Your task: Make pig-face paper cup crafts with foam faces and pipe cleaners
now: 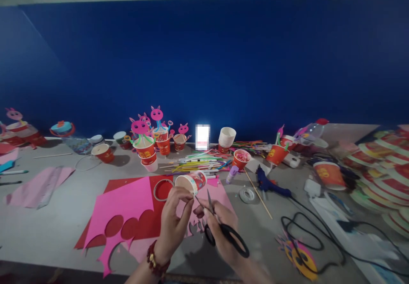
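Observation:
My right hand (225, 224) grips a pair of scissors (225, 230) with black handles, and the blades point up and away, partly apart. Close to the blade tips, my left hand (175, 215) has its thumb and fingers pinched together; what lies between them is too small to name. Just behind those fingertips a printed paper cup (200, 181) lies tilted on its side, its open mouth toward me. Below both hands is pale pink paper (225, 198) with cut edges. A bright pink sheet (124, 198) with round cut-outs rests on red paper (143, 228) to the left.
Behind stand cups with pink animal figures (145, 143), loose coloured sticks (198, 164) and stacked white cups (227, 135). To the right are a purple glue stick (232, 174), a tape roll (247, 195), a wooden stick (258, 194) and a blue glue gun (271, 186) with a looping black cord.

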Motion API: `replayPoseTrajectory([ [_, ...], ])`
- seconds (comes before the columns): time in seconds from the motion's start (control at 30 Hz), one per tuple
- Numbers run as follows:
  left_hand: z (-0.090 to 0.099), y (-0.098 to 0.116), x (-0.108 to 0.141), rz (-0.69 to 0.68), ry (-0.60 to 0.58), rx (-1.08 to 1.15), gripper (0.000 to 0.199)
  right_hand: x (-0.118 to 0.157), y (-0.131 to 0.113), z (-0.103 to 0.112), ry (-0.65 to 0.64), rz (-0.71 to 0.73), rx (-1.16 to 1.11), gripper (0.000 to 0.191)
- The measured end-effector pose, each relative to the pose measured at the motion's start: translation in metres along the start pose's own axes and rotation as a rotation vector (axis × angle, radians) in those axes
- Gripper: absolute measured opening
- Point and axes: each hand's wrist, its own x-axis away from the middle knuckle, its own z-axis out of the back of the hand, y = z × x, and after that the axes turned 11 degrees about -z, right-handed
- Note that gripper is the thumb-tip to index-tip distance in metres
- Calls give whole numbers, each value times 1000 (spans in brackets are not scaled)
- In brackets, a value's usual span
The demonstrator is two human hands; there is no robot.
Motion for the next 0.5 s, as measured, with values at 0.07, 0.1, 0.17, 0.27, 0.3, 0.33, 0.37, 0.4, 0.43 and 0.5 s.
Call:
replayPoseTrajectory([
  [0.07, -1, -1, 1, -5, -3, -19, 11, -2, -1, 0, -6, -31, -39, 33],
  [0.1, -1, -2, 2, -13, -4, -28, 12, -2, -1, 0, -10, -49, -76, 34],
  [0.17, -1, -4, 3, -23, -8, -41, 13, -3, 0, -2, -13, -89, -141, 35],
  [0.27, 0, -4, 3, 14, -22, -48, 7, -2, 2, -5, -12, -93, -110, 35],
  [0.3, 1, -3, 3, 30, -24, -49, 5, -2, 2, -5, -7, -74, -70, 34],
  [0.33, 2, -2, 2, 40, -27, -49, 4, -1, 3, -5, 3, -49, -29, 33],
  [0.37, 3, -1, 0, 43, -30, -50, 4, -1, 3, -5, 10, -24, 8, 32],
  [0.4, 4, -1, -1, 40, -35, -52, 5, -1, 3, -4, 17, -4, 37, 31],
  [0.43, 5, 0, -2, 31, -44, -57, 6, 0, 2, -4, 17, 11, 59, 31],
  [0.5, 7, 1, -4, -1, -68, -100, 9, 0, 1, -2, 5, 25, 85, 30],
])
